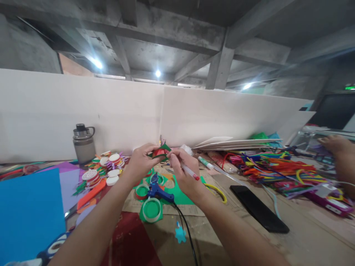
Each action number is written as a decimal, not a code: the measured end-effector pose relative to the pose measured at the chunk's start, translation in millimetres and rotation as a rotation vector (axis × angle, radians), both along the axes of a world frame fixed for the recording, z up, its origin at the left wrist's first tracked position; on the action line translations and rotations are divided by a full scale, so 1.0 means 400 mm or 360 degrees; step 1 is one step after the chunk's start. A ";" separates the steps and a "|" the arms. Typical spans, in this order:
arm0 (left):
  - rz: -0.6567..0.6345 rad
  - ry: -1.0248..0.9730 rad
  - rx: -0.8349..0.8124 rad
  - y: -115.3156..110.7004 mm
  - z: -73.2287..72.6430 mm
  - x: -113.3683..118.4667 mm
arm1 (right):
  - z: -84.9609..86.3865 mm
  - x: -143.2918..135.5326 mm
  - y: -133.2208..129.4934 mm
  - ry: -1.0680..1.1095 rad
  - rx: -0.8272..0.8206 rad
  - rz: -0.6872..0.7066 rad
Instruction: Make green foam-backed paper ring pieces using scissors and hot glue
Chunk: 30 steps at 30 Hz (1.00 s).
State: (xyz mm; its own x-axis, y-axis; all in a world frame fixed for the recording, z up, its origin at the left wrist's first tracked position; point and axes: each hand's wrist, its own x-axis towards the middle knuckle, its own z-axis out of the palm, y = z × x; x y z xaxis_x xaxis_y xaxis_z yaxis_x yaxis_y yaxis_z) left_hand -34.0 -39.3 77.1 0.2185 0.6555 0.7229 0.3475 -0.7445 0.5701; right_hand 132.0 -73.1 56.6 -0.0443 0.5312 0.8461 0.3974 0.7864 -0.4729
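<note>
Between the thumb and fingers of my left hand (142, 162) is a green craft sheet piece (165, 147), bent, with a red part (160, 152) against it. My right hand (186, 173) grips a white pen with a red end (190, 172); its fingertips meet the right edge of the green piece, and the pen's tip is hidden. Below my hands lies a blue hot glue gun (161, 193) with a black cord. Around it are a white ring (152, 210) on green material, a red-and-white ring (142, 192) and a larger green sheet (184, 194).
A water bottle (84, 146) stands by the white partition (124, 111). Blue sheets (30, 214) and paper decorations (93, 177) lie left. On the right are a black phone (257, 207), colourful pipe cleaners (280, 170), a purple power strip (327, 203) and another person's hand (338, 147).
</note>
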 end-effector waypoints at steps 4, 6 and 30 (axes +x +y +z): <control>0.0007 -0.0002 -0.0056 0.001 0.002 -0.008 | -0.001 0.003 0.003 0.0049 0.0003 -0.0010; -0.0007 -0.0028 -0.0136 0.003 0.000 -0.013 | -0.002 0.005 0.006 0.0066 -0.0015 -0.0009; -0.0707 -0.0993 -0.0936 0.030 -0.025 0.008 | 0.004 0.004 0.006 0.0148 0.0010 0.0110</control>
